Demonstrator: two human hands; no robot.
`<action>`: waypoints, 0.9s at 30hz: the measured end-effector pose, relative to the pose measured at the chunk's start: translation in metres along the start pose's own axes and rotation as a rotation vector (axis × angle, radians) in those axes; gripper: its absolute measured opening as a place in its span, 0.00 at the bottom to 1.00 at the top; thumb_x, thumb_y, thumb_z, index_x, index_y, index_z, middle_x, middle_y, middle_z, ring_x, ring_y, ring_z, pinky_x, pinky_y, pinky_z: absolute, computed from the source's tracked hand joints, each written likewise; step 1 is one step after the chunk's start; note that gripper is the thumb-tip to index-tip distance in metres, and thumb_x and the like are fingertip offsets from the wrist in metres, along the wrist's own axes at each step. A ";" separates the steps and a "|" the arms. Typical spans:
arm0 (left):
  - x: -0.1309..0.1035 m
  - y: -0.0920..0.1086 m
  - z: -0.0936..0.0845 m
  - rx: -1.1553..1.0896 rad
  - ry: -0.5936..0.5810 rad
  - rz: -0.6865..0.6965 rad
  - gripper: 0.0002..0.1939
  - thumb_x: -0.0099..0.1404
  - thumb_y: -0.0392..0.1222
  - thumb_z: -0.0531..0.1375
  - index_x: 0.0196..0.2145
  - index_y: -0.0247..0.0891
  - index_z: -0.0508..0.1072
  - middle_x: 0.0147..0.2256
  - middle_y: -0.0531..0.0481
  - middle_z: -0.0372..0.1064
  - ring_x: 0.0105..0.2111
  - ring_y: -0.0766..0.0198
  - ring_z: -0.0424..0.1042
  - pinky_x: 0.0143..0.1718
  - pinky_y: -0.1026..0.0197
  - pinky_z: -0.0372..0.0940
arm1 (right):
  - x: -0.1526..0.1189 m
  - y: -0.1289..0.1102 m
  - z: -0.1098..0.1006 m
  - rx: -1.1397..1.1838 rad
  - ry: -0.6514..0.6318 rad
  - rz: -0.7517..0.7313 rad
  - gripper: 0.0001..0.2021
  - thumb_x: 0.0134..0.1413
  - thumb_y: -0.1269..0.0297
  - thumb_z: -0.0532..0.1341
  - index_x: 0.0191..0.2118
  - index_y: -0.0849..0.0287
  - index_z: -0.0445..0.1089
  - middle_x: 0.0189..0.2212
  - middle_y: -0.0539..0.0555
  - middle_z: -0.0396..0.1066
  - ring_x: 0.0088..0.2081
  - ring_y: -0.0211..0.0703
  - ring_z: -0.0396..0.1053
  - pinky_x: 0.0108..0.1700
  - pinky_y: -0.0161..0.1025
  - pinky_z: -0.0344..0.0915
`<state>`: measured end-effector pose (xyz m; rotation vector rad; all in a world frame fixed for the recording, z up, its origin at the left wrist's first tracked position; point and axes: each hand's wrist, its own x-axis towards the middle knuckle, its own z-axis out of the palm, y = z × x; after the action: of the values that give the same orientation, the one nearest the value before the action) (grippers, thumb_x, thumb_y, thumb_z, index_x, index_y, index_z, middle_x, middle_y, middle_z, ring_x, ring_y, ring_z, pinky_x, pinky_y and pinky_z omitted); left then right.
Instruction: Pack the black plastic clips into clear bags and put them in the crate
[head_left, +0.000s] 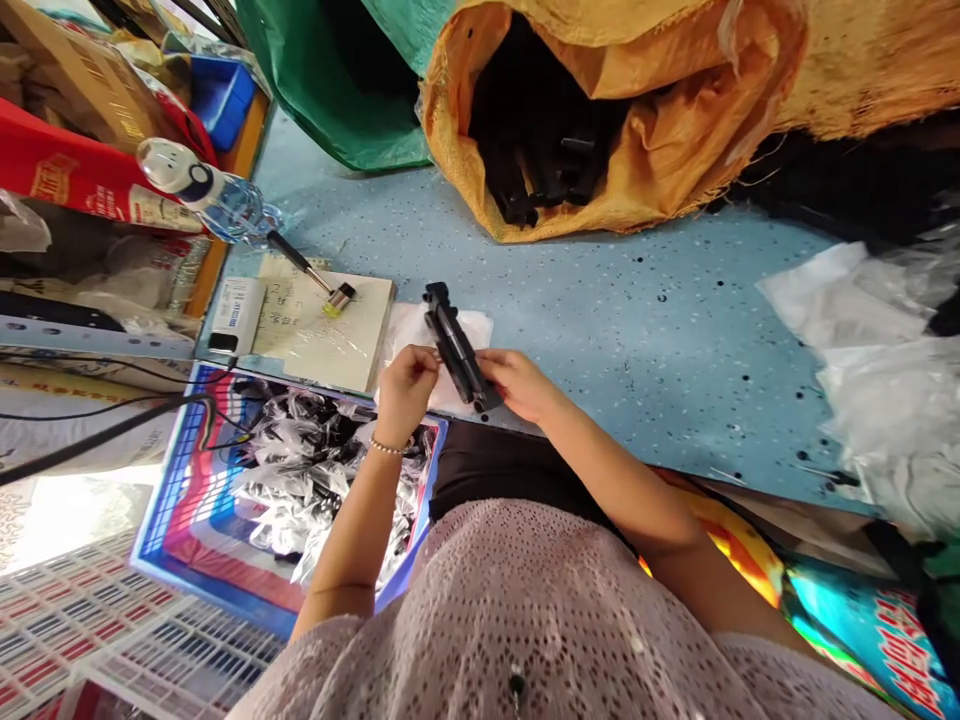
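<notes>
"Several things crowd the left end of our table (585,260), don't they?"

"Yes. We have a red bag (67,165) at the far left, then a blue bin (217,100), and nearer to us a blue plastic basket (161,500) with small clear bags (315,470) of dark pieces."

"And on the tabletop?"

"We see a clear bottle (232,208) lying tilted, then a small white box (238,310) beside a paper pad (360,345) with handwriting. A black-handled tool (296,258) lies with its metal end on the pad. Behind, a green sack (322,80) stands open."

"Where is our left hand (407,390)?"

"Just right of the pad. We have its thumb and fingertips pinched together at the left edge of the black part (459,350); whether they grip anything small, we can't tell."

"And the part itself?"

"It's between our hands, slanted, over a white sheet (409,325) near the table's front edge. Our right hand (525,385) has its thumb and fingers closed on the part's lower right side."

"Farther right?"

"We have an open orange sack (645,170) behind, with black pieces inside, and crumpled clear plastic (885,390) at the right end."
</notes>
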<state>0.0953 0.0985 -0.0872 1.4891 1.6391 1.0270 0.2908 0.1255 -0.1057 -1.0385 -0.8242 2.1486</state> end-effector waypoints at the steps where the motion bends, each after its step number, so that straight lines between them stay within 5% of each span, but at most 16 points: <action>1: -0.002 0.001 -0.005 0.152 -0.006 0.054 0.05 0.63 0.33 0.57 0.33 0.39 0.73 0.40 0.45 0.76 0.45 0.58 0.76 0.51 0.52 0.71 | 0.003 0.000 -0.002 -0.039 0.068 -0.016 0.21 0.50 0.48 0.69 0.44 0.59 0.79 0.34 0.53 0.77 0.34 0.41 0.73 0.36 0.38 0.72; 3: -0.003 0.002 -0.015 0.371 -0.027 0.136 0.15 0.64 0.30 0.53 0.41 0.38 0.79 0.48 0.42 0.76 0.53 0.54 0.74 0.59 0.47 0.68 | -0.004 -0.002 -0.012 -0.124 0.211 -0.084 0.20 0.53 0.50 0.67 0.47 0.57 0.78 0.38 0.54 0.77 0.38 0.42 0.73 0.36 0.36 0.71; 5: -0.002 0.001 -0.019 0.421 -0.051 0.170 0.20 0.65 0.29 0.53 0.49 0.36 0.79 0.53 0.40 0.75 0.55 0.53 0.74 0.61 0.46 0.67 | -0.022 -0.004 -0.022 -0.133 0.215 -0.108 0.19 0.55 0.51 0.67 0.48 0.55 0.77 0.41 0.53 0.77 0.40 0.42 0.74 0.37 0.36 0.71; 9: 0.001 -0.002 -0.018 0.363 -0.059 0.220 0.29 0.66 0.27 0.53 0.62 0.40 0.70 0.61 0.39 0.68 0.57 0.55 0.72 0.58 0.51 0.71 | -0.051 0.000 -0.023 0.042 -0.175 0.148 0.19 0.51 0.50 0.71 0.42 0.59 0.77 0.32 0.53 0.77 0.31 0.39 0.74 0.35 0.37 0.73; 12: -0.008 0.000 -0.018 0.398 -0.066 0.401 0.37 0.66 0.24 0.52 0.70 0.46 0.59 0.66 0.40 0.61 0.64 0.55 0.66 0.62 0.51 0.69 | -0.042 0.008 -0.014 0.167 -0.283 0.267 0.21 0.47 0.47 0.73 0.40 0.58 0.74 0.29 0.52 0.75 0.29 0.40 0.74 0.34 0.38 0.73; 17: -0.037 0.008 -0.002 0.375 -0.287 0.689 0.43 0.67 0.23 0.50 0.74 0.46 0.45 0.67 0.39 0.59 0.67 0.54 0.62 0.66 0.49 0.67 | -0.010 0.019 -0.001 0.088 0.005 0.064 0.27 0.48 0.53 0.72 0.53 0.53 0.67 0.31 0.49 0.75 0.28 0.41 0.71 0.33 0.40 0.72; 21: -0.048 0.022 0.012 0.322 -0.410 0.698 0.39 0.68 0.28 0.54 0.74 0.39 0.48 0.64 0.34 0.62 0.66 0.51 0.64 0.64 0.47 0.69 | -0.020 0.018 0.005 -0.313 0.150 -0.218 0.19 0.57 0.60 0.65 0.54 0.52 0.69 0.40 0.52 0.77 0.42 0.45 0.74 0.48 0.44 0.72; 24: -0.055 0.048 -0.013 0.357 -0.414 0.674 0.35 0.68 0.35 0.61 0.70 0.41 0.57 0.59 0.36 0.68 0.60 0.51 0.71 0.60 0.48 0.72 | -0.039 0.010 0.010 -0.352 -0.050 -0.192 0.13 0.63 0.57 0.62 0.50 0.54 0.74 0.45 0.53 0.77 0.48 0.46 0.74 0.52 0.45 0.72; 27: -0.068 0.067 -0.063 0.404 -0.456 0.512 0.29 0.68 0.39 0.63 0.66 0.44 0.65 0.55 0.40 0.73 0.52 0.54 0.77 0.53 0.54 0.76 | -0.048 0.002 0.017 -0.193 -0.375 0.002 0.19 0.62 0.51 0.63 0.54 0.54 0.74 0.46 0.55 0.78 0.46 0.44 0.76 0.49 0.44 0.75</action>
<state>0.0767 0.0264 -0.0003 2.2946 1.2012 0.5420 0.3004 0.0846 -0.0776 -0.7309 -1.2239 2.3372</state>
